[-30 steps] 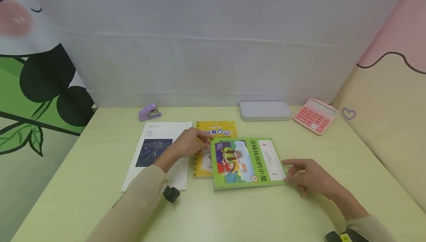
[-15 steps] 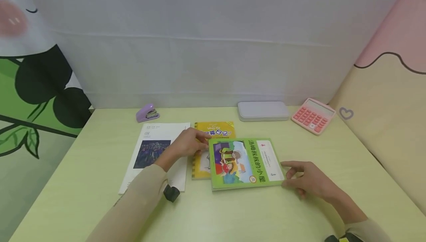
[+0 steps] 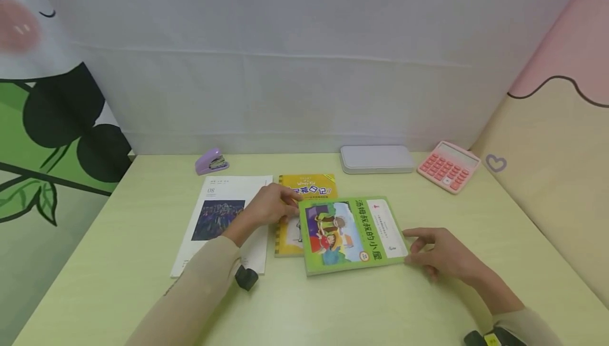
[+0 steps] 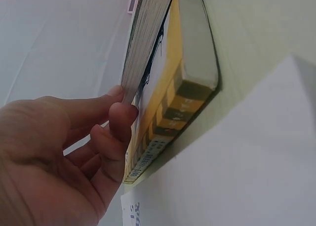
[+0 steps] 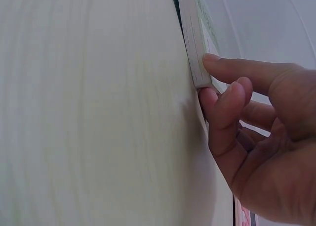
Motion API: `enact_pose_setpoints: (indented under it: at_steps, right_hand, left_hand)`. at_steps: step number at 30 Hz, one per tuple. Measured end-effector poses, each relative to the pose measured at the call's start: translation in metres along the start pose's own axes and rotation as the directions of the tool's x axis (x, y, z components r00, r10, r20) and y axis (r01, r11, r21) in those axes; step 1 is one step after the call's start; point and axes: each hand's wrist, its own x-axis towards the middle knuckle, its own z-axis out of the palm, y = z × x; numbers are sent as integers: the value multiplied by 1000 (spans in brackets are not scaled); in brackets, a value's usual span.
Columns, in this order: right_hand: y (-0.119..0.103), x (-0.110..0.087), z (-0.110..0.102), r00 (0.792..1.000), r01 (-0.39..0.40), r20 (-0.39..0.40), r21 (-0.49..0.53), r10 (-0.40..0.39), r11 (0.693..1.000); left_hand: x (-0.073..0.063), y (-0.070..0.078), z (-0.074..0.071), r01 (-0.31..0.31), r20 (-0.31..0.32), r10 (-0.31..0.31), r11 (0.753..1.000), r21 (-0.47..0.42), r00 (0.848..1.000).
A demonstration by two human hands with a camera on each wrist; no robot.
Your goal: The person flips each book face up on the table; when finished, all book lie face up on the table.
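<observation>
A green picture book (image 3: pixel 354 235) lies sideways, overlapping the right part of a yellow book (image 3: pixel 316 184). My left hand (image 3: pixel 273 203) pinches the green book's far left corner; in the left wrist view, fingertips (image 4: pixel 116 91) meet its page edges above the yellow book's striped spine (image 4: pixel 163 114). My right hand (image 3: pixel 442 253) grips the opposite short side between thumb and fingers. The right wrist view shows one fingertip (image 5: pixel 211 58) on the cover and others under the corner. Beneath my left forearm is a white book (image 3: pixel 221 219) with a dark picture.
Along the back of the table (image 3: pixel 361 309) sit a purple stapler (image 3: pixel 211 162), a pale grey flat case (image 3: pixel 377 159) and a pink calculator (image 3: pixel 449 167). A white cloth (image 3: pixel 285 87) hangs behind them. Patterned walls border both sides.
The green book has turned very slightly, its near left corner shifting a little right. Both hands keep their hold on it; the other things lie as before.
</observation>
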Motion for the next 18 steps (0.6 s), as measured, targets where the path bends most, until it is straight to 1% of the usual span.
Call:
enact_pose_setpoints:
  at_steps: [11, 12, 15, 18]
  right_hand:
    - [1, 10, -13, 1000, 9, 21, -30, -8, 999]
    - [0, 11, -15, 1000, 2, 21, -33, -1, 999]
    - [1, 14, -19, 1000, 13, 26, -54, -12, 998]
    - [0, 18, -22, 1000, -4, 24, -48, 6, 999]
  left_hand:
    - [-8, -1, 2, 13, 0, -13, 1000, -16, 1000]
    - [-9, -1, 3, 12, 1, -12, 1000, -14, 1000]
    - [-12, -1, 4, 11, 3, -11, 1000, -19, 1000]
    - [-15, -2, 5, -3, 1, 3, 1000, -7, 1000]
